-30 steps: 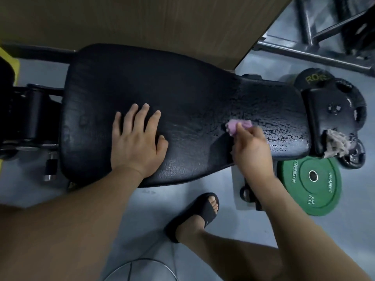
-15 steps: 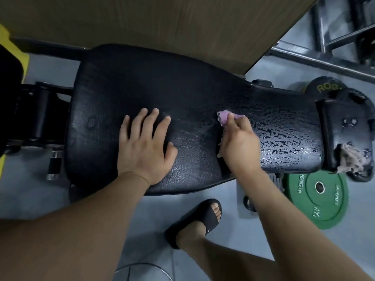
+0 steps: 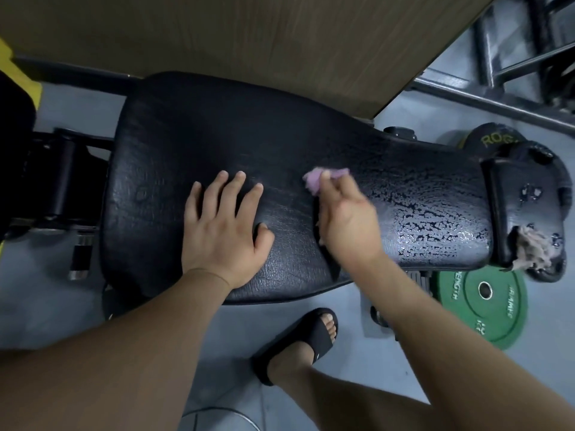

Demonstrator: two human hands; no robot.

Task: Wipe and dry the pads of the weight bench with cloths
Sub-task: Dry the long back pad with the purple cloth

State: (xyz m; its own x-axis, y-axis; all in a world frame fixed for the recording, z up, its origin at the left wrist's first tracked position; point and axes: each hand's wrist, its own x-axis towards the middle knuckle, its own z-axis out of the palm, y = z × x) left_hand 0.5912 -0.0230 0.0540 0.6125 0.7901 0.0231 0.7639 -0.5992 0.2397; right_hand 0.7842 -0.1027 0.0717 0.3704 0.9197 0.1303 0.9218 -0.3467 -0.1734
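My left hand (image 3: 222, 231) lies flat on the long pad (image 3: 202, 141) of the weight bench, palm down, fingers straight and spread, holding nothing. It sits near the middle of the pad, toward the near edge.

My right hand (image 3: 345, 219) is just beside it, to the right, on the same pad. Its fingers curl over a pink cloth (image 3: 314, 178) and hold it against the pad surface. The cloth shows past the fingertips on the far side. This hand is blurred, so the exact grip is unclear; it appears to be bunching the cloth under the palm.

The pad surface right of the cloth carries a film of water beads (image 3: 429, 219).

A short pad (image 3: 525, 213) adjoins the long pad at the right end. A grey cloth (image 3: 532, 247) lies crumpled at its near corner.

A green weight plate (image 3: 485, 306) lies on the floor below that end. My foot in a black sandal (image 3: 305, 340) stands near the bench.
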